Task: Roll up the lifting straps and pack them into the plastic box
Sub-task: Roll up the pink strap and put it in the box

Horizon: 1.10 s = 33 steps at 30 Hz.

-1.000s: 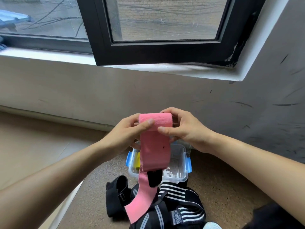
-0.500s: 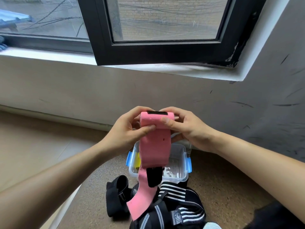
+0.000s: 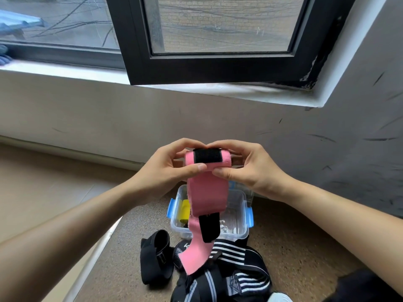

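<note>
Plainly, in the head view, both hands work above the box (image 3: pixel 241 233). The left hand (image 3: pixel 170 168) and right hand (image 3: pixel 246 168) each pinch the rolled end of the pink strap (image 3: pixel 207 192) between thumb and fingers, one at either side, with a black velcro patch (image 3: pixel 208 155) facing up on the roll. The unrolled tail hangs loose in front of the box, its tip over the pile (image 3: pixel 235 256) of black and striped straps on the floor. The box stands open by the wall, a yellow roll (image 3: pixel 185 211) inside at its left. The strap looks light, soft and stretchy, so the roll would likely spring loose if let go. It is best gripped at its edges, with the thumbs pressing down the last turn.
</note>
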Available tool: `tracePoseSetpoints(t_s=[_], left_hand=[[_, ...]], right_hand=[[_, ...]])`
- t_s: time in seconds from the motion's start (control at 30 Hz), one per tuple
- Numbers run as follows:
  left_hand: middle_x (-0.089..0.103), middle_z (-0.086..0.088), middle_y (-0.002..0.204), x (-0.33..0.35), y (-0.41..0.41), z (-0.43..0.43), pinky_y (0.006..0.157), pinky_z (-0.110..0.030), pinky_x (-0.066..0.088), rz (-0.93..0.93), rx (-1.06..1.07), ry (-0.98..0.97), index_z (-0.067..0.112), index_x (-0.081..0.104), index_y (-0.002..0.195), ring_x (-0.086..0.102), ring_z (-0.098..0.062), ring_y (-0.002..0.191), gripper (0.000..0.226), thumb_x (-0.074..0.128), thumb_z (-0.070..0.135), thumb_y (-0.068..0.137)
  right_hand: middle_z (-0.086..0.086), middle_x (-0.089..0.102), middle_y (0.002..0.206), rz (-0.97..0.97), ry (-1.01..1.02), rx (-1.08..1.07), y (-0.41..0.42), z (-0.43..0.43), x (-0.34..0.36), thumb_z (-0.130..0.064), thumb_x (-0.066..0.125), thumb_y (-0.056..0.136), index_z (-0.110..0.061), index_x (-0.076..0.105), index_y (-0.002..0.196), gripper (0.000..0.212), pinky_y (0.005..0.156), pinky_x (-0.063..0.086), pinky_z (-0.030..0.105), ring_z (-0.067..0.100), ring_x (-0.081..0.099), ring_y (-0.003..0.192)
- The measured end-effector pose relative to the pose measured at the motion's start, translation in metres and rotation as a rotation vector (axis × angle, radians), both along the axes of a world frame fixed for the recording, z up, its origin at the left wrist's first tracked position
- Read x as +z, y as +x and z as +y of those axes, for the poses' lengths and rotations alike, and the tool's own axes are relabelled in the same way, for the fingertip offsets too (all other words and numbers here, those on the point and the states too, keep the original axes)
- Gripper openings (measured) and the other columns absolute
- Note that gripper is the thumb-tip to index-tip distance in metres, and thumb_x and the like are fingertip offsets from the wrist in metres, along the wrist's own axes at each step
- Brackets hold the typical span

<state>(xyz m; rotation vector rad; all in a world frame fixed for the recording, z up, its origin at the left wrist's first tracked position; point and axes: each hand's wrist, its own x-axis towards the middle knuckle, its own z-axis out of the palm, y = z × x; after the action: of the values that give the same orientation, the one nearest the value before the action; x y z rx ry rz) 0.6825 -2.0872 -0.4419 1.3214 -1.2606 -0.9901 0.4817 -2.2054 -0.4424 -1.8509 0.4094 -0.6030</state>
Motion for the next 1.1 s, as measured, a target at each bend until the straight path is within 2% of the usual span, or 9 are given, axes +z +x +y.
tracePoseSetpoints(t_s=[0.2, 0.27, 0.4, 0.5, 0.63, 0.77, 0.83, 0.93, 1.1], left_hand=[[0.073, -0.012, 0.115, -0.002, 0.003, 0.000, 0.094, -0.058, 0.057, -0.089, 0.019, -0.083, 0.026, 0.070, 0.119, 0.069, -0.042, 0.105, 0.041, 0.081, 0.015, 0.081], [0.073, -0.011, 0.114, -0.004, 0.003, 0.000, 0.093, -0.062, 0.055, -0.113, 0.023, -0.108, 0.026, 0.069, 0.119, 0.068, -0.044, 0.104, 0.042, 0.080, 0.012, 0.080], [0.073, -0.012, 0.111, -0.006, -0.001, 0.002, 0.090, -0.063, 0.054, -0.176, 0.001, -0.159, 0.024, 0.067, 0.121, 0.066, -0.046, 0.100, 0.043, 0.079, 0.008, 0.082], [0.072, -0.006, 0.115, -0.007, -0.002, 0.001, 0.093, -0.057, 0.057, -0.206, 0.003, -0.151, 0.024, 0.064, 0.125, 0.067, -0.041, 0.102, 0.048, 0.078, 0.009, 0.082], [0.068, -0.002, 0.125, -0.004, 0.002, 0.001, 0.091, -0.036, 0.060, -0.171, -0.001, -0.009, 0.031, 0.054, 0.139, 0.070, -0.024, 0.110, 0.066, 0.082, 0.025, 0.079], [0.074, -0.005, 0.121, -0.003, -0.003, 0.002, 0.091, -0.032, 0.059, -0.061, -0.055, 0.112, 0.017, 0.062, 0.131, 0.071, -0.018, 0.111, 0.048, 0.073, 0.030, 0.086], [0.077, -0.006, 0.110, -0.001, -0.006, 0.001, 0.084, -0.032, 0.062, 0.017, -0.044, 0.131, 0.010, 0.064, 0.127, 0.074, -0.018, 0.101, 0.042, 0.072, 0.030, 0.090], [0.076, 0.007, 0.088, 0.008, -0.008, 0.002, 0.064, -0.014, 0.052, 0.021, -0.018, 0.154, 0.012, 0.065, 0.124, 0.072, -0.004, 0.080, 0.036, 0.070, 0.026, 0.091], [0.076, -0.013, 0.113, 0.007, -0.003, 0.002, 0.082, -0.031, 0.060, 0.041, 0.000, 0.171, 0.017, 0.067, 0.125, 0.075, -0.025, 0.100, 0.037, 0.073, 0.016, 0.088]], right_hand=[[0.012, 0.071, 0.120, 0.162, 0.210, 0.050, -0.005, -0.007, 0.011, -0.035, 0.067, 0.094, -0.023, 0.064, 0.131, 0.039, 0.085, 0.061, 0.041, 0.032, 0.068, 0.113], [0.010, 0.071, 0.120, 0.201, 0.266, 0.077, -0.007, -0.007, 0.011, -0.037, 0.060, 0.096, -0.022, 0.063, 0.131, 0.038, 0.084, 0.062, 0.046, 0.034, 0.067, 0.112], [0.014, 0.070, 0.120, 0.208, 0.272, 0.101, -0.007, -0.007, 0.012, -0.032, 0.067, 0.091, -0.019, 0.063, 0.129, 0.040, 0.073, 0.063, 0.040, 0.027, 0.069, 0.112], [0.019, 0.069, 0.116, 0.170, 0.226, 0.071, -0.006, -0.008, 0.012, -0.027, 0.074, 0.086, -0.016, 0.066, 0.125, 0.041, 0.068, 0.062, 0.035, 0.022, 0.070, 0.103], [0.011, 0.073, 0.109, 0.147, 0.159, 0.039, -0.007, -0.008, 0.011, -0.022, 0.077, 0.084, -0.015, 0.067, 0.122, 0.040, 0.070, 0.058, 0.035, 0.019, 0.069, 0.095], [0.012, 0.073, 0.113, 0.093, 0.112, 0.018, -0.008, -0.008, 0.007, -0.016, 0.081, 0.082, -0.016, 0.067, 0.123, 0.043, 0.088, 0.060, 0.041, 0.028, 0.070, 0.105], [0.010, 0.073, 0.114, 0.079, 0.064, 0.005, -0.007, -0.006, 0.006, -0.012, 0.082, 0.082, -0.017, 0.067, 0.123, 0.045, 0.093, 0.058, 0.047, 0.032, 0.068, 0.108], [0.008, 0.072, 0.117, 0.100, 0.031, -0.027, -0.007, -0.006, 0.005, -0.008, 0.084, 0.081, -0.022, 0.067, 0.123, 0.048, 0.096, 0.055, 0.051, 0.035, 0.065, 0.110], [0.009, 0.069, 0.121, 0.207, 0.183, 0.008, -0.006, -0.007, 0.011, -0.027, 0.079, 0.087, -0.025, 0.066, 0.125, 0.041, 0.090, 0.059, 0.049, 0.030, 0.067, 0.111]])
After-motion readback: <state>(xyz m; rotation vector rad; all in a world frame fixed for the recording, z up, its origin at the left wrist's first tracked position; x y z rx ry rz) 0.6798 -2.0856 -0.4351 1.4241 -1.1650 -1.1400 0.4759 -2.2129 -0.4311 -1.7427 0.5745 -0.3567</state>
